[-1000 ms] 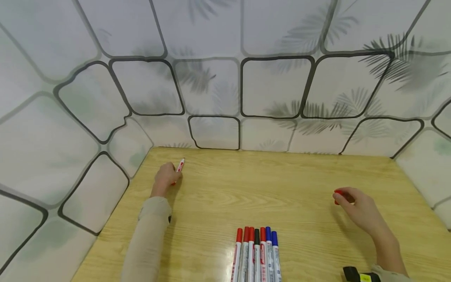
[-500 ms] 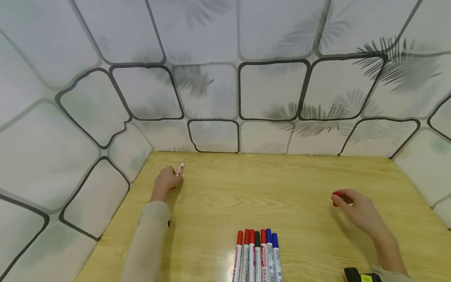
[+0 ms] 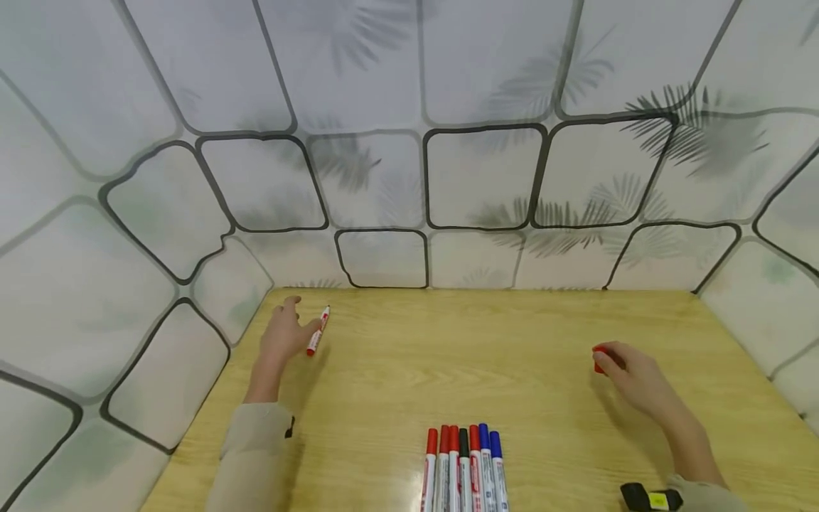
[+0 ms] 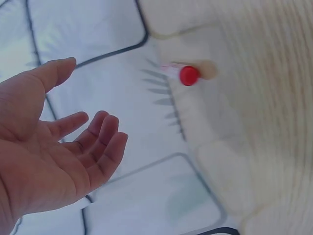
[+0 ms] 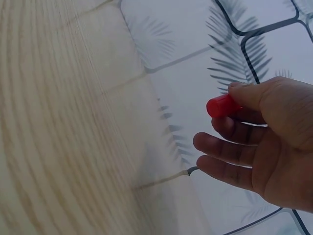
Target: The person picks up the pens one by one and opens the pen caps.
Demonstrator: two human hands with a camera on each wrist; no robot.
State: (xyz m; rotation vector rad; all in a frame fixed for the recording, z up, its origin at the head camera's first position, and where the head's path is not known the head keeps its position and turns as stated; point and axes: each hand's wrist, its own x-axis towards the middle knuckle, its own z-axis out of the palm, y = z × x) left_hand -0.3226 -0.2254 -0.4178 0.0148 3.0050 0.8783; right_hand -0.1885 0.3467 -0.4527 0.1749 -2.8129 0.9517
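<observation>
A white marker (image 3: 318,331) without its cap lies on the table at the far left, bare tip toward the wall and red end toward me. My left hand (image 3: 284,336) is just left of it, fingers spread and nothing in them; in the left wrist view the palm (image 4: 54,156) is bare and the marker's red end (image 4: 189,76) sits apart from it. Over the right side of the table, my right hand (image 3: 633,375) pinches a red marker cap (image 3: 598,360) between thumb and index finger. The right wrist view shows this cap (image 5: 222,105) with the other fingers loosely bent.
Several capped markers (image 3: 463,469) with red, black and blue caps lie side by side at the front middle of the wooden table (image 3: 409,370). A patterned wall covering (image 3: 384,178) rises along the back and both sides.
My left hand has let go of the marker and drawn back to its left, fingers opening. The marker stays on the table. My right hand keeps hold of the red cap.
</observation>
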